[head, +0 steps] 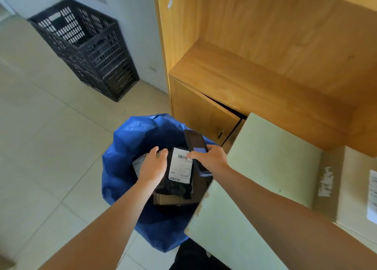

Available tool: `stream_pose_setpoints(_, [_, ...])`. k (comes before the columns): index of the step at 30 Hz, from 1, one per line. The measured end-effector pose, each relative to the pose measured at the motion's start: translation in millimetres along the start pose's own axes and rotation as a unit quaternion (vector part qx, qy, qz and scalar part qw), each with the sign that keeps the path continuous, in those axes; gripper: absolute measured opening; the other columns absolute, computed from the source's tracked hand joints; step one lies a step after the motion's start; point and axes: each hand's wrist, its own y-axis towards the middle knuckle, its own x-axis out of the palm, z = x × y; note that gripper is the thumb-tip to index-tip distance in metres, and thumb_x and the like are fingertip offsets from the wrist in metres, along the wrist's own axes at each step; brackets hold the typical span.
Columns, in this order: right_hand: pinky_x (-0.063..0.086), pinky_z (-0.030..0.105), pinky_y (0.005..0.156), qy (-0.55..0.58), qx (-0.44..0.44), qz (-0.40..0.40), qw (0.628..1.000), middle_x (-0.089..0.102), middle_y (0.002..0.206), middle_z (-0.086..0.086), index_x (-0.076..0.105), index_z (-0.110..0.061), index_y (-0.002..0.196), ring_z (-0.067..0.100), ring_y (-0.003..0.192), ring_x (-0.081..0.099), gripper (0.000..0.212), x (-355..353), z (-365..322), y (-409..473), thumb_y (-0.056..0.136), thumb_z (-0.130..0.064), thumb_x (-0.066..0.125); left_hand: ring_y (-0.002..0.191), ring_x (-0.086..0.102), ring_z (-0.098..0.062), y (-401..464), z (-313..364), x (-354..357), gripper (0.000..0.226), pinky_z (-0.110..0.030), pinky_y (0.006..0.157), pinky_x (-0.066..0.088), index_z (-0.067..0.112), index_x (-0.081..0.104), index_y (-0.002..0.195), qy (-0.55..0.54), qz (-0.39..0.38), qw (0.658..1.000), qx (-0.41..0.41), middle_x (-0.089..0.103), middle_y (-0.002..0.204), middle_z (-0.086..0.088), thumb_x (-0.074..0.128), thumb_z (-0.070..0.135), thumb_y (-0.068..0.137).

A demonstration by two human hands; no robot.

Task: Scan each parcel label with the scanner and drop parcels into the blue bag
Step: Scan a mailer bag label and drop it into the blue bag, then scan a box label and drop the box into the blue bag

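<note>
The blue bag (126, 157) stands open on the floor beside the table corner. Inside it lies a black parcel (177, 186) with a white barcode label (180, 165) facing up, on top of a brown box (175, 199). My left hand (153, 165) hovers over the bag's mouth with relaxed fingers, at the black parcel's left edge; I cannot tell whether it touches. A second white label (137, 164) shows beneath that hand. My right hand (210, 157) grips the dark handheld scanner (194, 141) just right of the label, its screen lit.
A pale table top (265, 167) fills the lower right, with a cardboard box (350, 188) bearing a label at its right edge. A wooden cabinet (255, 76) with a door ajar stands behind. Stacked black crates (89, 49) sit against the wall at upper left.
</note>
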Motion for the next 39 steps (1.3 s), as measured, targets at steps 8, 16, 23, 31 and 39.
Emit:
stream_pose_setpoints(8, [0.043,0.016,0.057,-0.101,-0.115,0.058,0.987,0.067,0.110,-0.004,0.056,-0.026,0.128,0.015,0.092,0.061,0.074,-49.1,1.0,-17.5,0.067,-0.050,0.089,0.144,0.034,-0.019,-9.9,47.2,12.2,0.056,-0.043,0.114,0.028,0.026,0.032,0.154,-0.025,0.063,0.991,0.119,0.038,0.157,0.002,0.037,0.044,0.102])
stream_pose_setpoints(16, [0.062,0.036,0.072,-0.105,-0.124,0.152,0.975,0.070,0.105,-0.005,0.055,-0.026,0.135,0.019,0.091,0.068,0.086,-143.5,15.0,-50.9,0.057,-0.049,0.082,0.144,0.034,-0.016,-53.2,115.4,62.8,0.060,-0.047,0.114,0.031,0.034,0.030,0.154,-0.009,0.008,0.972,0.234,0.037,0.158,0.008,0.032,0.053,0.097])
stream_pose_setpoints(23, [0.059,0.031,0.065,-0.085,-0.092,0.222,0.967,0.067,0.097,-0.004,0.056,-0.024,0.124,0.020,0.083,0.066,0.073,-243.8,59.2,-94.1,0.060,-0.044,0.086,0.143,0.036,-0.017,-104.0,174.6,137.8,0.059,-0.039,0.107,0.030,0.030,0.034,0.153,0.008,-0.045,0.957,0.288,0.038,0.157,0.008,0.032,0.048,0.097])
stream_pose_setpoints(31, [0.059,0.034,0.069,-0.084,-0.061,0.302,0.948,0.069,0.096,-0.002,0.059,-0.023,0.117,0.022,0.085,0.066,0.068,-344.7,137.0,-143.2,0.059,-0.048,0.087,0.137,0.042,-0.020,-172.5,224.6,222.1,0.051,-0.036,0.104,0.031,0.034,0.044,0.146,0.038,-0.097,0.943,0.315,0.047,0.150,0.008,0.034,0.050,0.099])
stream_pose_setpoints(39, [0.051,0.029,0.060,-0.132,-0.010,0.339,0.931,0.066,0.094,-0.004,0.058,-0.025,0.120,0.019,0.083,0.063,0.064,-419.8,225.8,-186.1,0.066,-0.048,0.084,0.137,0.043,-0.024,-241.5,243.9,316.9,0.052,-0.039,0.109,0.032,0.029,0.046,0.146,0.087,-0.159,0.926,0.330,0.048,0.151,0.003,0.032,0.049,0.101])
